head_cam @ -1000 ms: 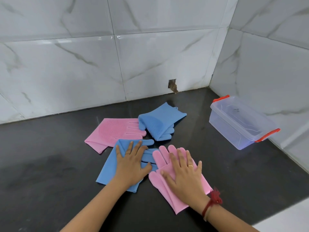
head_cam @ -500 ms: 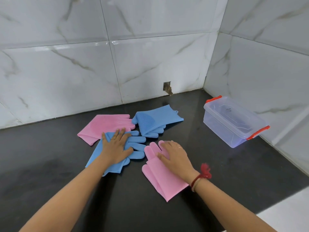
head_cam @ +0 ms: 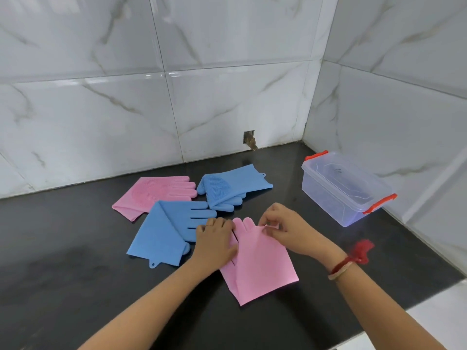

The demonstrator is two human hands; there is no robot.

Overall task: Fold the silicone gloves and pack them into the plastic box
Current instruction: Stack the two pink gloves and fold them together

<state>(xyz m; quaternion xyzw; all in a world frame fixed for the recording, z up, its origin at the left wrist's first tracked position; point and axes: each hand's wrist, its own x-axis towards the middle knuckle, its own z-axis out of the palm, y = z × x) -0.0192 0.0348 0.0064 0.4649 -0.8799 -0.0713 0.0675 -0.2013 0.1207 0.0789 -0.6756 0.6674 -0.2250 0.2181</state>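
Several silicone gloves lie on the black counter (head_cam: 75, 286). The near pink glove (head_cam: 260, 269) lies flat in front of me. My left hand (head_cam: 214, 242) presses flat on its left edge. My right hand (head_cam: 283, 227) pinches the glove's finger end between thumb and fingertips. A blue glove (head_cam: 164, 231) lies to the left, apart from my hands. Behind are another pink glove (head_cam: 154, 193) and a second blue glove (head_cam: 232, 188), bristles up. The clear plastic box (head_cam: 346, 190) with red clips stands closed at the right.
White marble-tile walls meet in a corner behind the box. A small broken hole (head_cam: 249, 138) sits in the back wall at counter level. A white floor or ledge (head_cam: 442, 311) shows past the counter's right front edge.
My left hand left the blue glove and came onto the near pink glove. My right hand shifted from lying flat on the pink glove to pinching its finger end.
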